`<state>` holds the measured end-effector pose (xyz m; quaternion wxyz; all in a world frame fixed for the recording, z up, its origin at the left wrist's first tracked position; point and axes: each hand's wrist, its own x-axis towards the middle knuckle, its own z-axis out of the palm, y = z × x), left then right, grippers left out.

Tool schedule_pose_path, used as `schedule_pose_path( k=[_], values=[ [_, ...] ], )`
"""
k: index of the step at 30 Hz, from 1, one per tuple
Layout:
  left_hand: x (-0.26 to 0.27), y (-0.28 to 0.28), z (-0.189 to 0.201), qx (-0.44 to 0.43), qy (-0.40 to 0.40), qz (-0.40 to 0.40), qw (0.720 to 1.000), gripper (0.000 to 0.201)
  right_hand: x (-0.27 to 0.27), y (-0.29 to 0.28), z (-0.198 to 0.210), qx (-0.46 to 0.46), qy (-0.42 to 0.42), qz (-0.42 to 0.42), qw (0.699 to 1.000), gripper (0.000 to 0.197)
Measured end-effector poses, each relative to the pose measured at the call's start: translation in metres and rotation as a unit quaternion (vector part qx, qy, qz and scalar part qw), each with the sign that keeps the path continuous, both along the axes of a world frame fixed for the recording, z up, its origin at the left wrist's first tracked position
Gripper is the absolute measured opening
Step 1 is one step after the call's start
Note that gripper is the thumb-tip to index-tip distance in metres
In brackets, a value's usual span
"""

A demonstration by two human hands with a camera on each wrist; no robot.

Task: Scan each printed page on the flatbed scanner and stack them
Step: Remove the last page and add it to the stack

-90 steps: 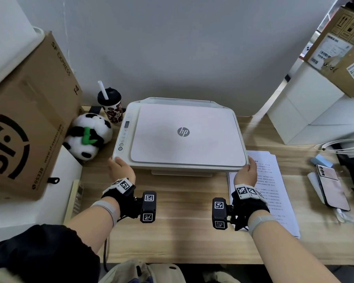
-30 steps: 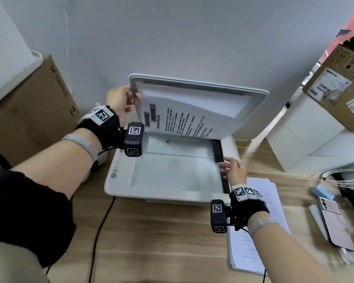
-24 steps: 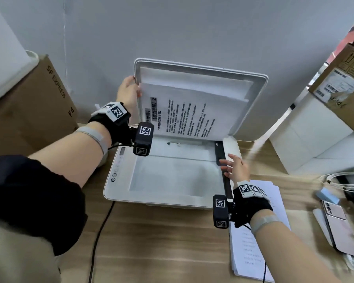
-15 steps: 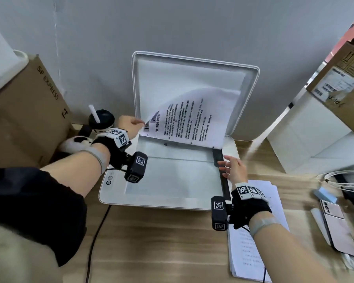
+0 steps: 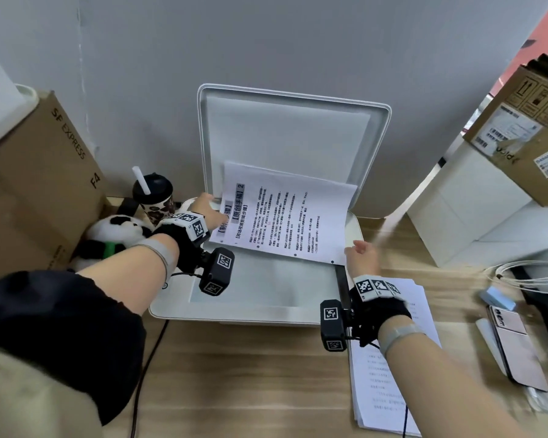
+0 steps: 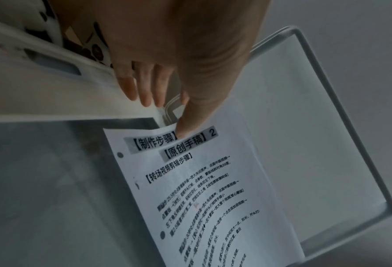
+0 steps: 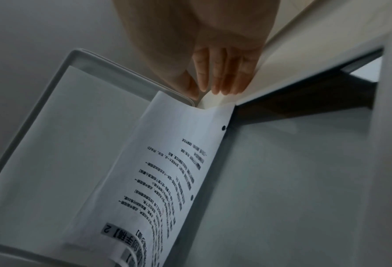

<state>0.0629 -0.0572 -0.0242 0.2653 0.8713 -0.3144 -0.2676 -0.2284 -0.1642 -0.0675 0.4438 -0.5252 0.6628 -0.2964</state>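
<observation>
A stack of printed pages (image 5: 389, 352) is seen at the desk's near right edge, while beyond, over the scanner glass (image 5: 260, 279), a curled printed page (image 5: 282, 222) is pinched by the left hand (image 5: 204, 210) and approached by the right hand (image 5: 363, 259), fingers straight and together.

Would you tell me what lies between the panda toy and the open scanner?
In the head view, the left hand lies between panda toy and scanner.

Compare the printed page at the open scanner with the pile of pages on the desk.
The printed page curls up against the raised lid; the pile of pages lies flat on the desk. The left hand pinches the printed page's corner; no hand holds the pile. Both are white sheets with black text.
</observation>
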Motion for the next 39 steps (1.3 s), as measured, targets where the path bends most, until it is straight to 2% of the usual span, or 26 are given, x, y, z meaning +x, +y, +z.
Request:
schedule_pose_path(
  k=[5,6,7,9,10,13,15,16,17,18,20,22,24,27,30,33,34,36,39],
  values=[
    [-0.001,0.001,-0.010,0.052,0.037,0.016,0.998,0.074,0.005,-0.006,-0.003,0.017,0.070,0.033,0.997,0.044],
    [-0.003,0.001,-0.009,0.051,0.055,0.023,0.997,0.069,0.006,-0.006,-0.002,0.020,0.083,0.041,0.995,0.044],
    [-0.003,0.002,-0.009,0.051,0.067,0.027,0.996,0.059,0.007,-0.008,-0.001,0.024,0.091,0.046,0.994,0.046],
    [-0.004,0.004,-0.008,0.069,0.069,0.015,0.995,0.027,0.008,-0.010,0.001,0.037,0.088,0.046,0.994,0.048],
    [-0.003,0.005,-0.010,0.078,0.072,0.011,0.994,0.021,0.008,-0.011,0.001,0.046,0.080,0.042,0.995,0.050],
    [0.000,0.009,-0.013,0.085,0.092,0.001,0.992,0.027,0.005,-0.014,0.000,0.072,0.061,0.035,0.995,0.041],
    [0.003,0.011,-0.019,0.056,0.110,-0.007,0.992,0.020,0.001,-0.015,-0.002,0.076,0.057,0.061,0.994,0.017],
    [0.006,0.013,-0.025,0.026,0.137,0.009,0.990,0.023,-0.001,-0.015,-0.003,0.078,0.047,0.076,0.993,0.010],
    [0.006,0.017,-0.027,-0.005,0.183,0.036,0.982,0.028,-0.004,-0.013,-0.003,0.077,0.034,0.091,0.992,0.009],
    [0.007,0.023,-0.031,-0.019,0.220,0.053,0.974,0.029,-0.009,-0.012,-0.004,0.077,0.024,0.106,0.991,0.016],
    [0.006,0.038,-0.034,-0.025,0.250,0.053,0.967,0.031,-0.017,-0.007,-0.009,0.076,0.012,0.122,0.990,0.031],
    [0.004,0.052,-0.036,-0.045,0.217,0.053,0.974,0.031,-0.025,0.000,-0.015,0.075,0.001,0.133,0.988,0.030],
    [0.000,0.062,-0.035,-0.079,0.149,0.072,0.983,0.029,-0.028,0.009,-0.014,0.069,-0.029,0.137,0.988,0.016],
    [-0.012,0.072,-0.032,-0.137,0.134,0.116,0.975,0.028,-0.034,0.021,-0.011,0.046,-0.055,0.136,0.988,0.012],
    [-0.024,0.072,-0.025,-0.191,0.206,0.157,0.947,0.019,-0.043,0.027,-0.011,0.029,-0.076,0.100,0.992,0.014],
    [-0.037,0.066,-0.019,-0.226,0.285,0.188,0.912,0.029,-0.063,0.034,-0.013,0.009,-0.089,0.018,0.996,0.021],
    [-0.042,0.064,-0.018,-0.229,0.291,0.190,0.909,0.031,-0.070,0.039,-0.012,0.007,-0.123,-0.023,0.992,0.017],
    [-0.054,0.061,-0.016,-0.235,0.282,0.193,0.910,0.027,-0.088,0.048,-0.012,0.020,-0.230,-0.111,0.967,0.007],
    [-0.076,0.058,-0.012,-0.240,0.272,0.172,0.916,0.021,-0.117,0.061,-0.021,0.036,-0.303,-0.201,0.931,0.030]
  ],
)
